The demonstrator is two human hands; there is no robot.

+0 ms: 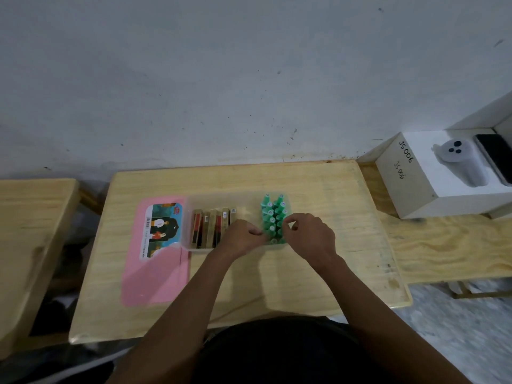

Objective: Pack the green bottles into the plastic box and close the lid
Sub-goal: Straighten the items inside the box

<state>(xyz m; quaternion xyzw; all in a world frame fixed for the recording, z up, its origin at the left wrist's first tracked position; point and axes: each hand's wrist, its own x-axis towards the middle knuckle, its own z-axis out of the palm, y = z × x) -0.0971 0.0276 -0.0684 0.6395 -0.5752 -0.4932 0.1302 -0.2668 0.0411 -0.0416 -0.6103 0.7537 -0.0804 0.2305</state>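
Note:
A clear plastic box point(221, 195) stands open on the wooden table point(310, 181). Several green bottles point(273, 210) stand upright in two rows in its right part. Its pink lid point(155, 275), with a printed label, lies flat on the table just left of the box. My left hand point(241, 236) reaches over the box's front edge, its fingertips pinched against a front bottle on the left side of the rows. My right hand point(309, 235) is at the right side of the rows, thumb and forefinger curled on a bottle there. The frontmost bottles are partly hidden by my fingers.
Several brown and red flat packs point(210, 228) stand on edge in the box's left part. A white foam box point(410, 189) marked JS006, holding a white device and a black one, sits at the right. A second wooden table point(27, 217) is on the left. A wall rises behind.

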